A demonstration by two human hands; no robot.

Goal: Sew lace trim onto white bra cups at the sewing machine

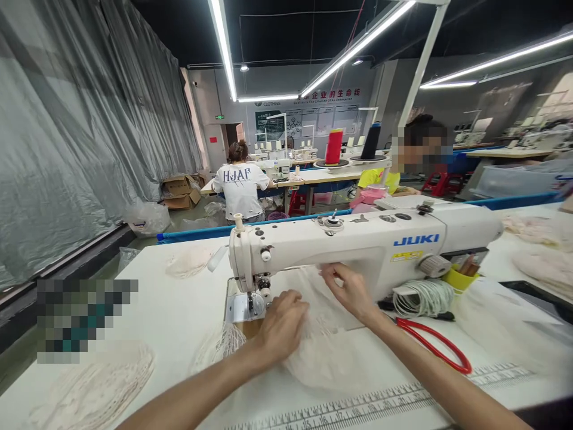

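Observation:
My left hand rests knuckles up on a piece of cream lace fabric, just right of the presser foot of a white JUKI sewing machine. Its fingers are curled down onto the cloth. My right hand reaches under the machine's arm and pinches the far edge of the same fabric. The lace spreads over the white table toward me.
Red-handled scissors, a coil of white cord and a yellow cup lie right of the machine. Lace pieces sit at the near left and far right. Other people work at tables behind. A ruler strip runs along the front edge.

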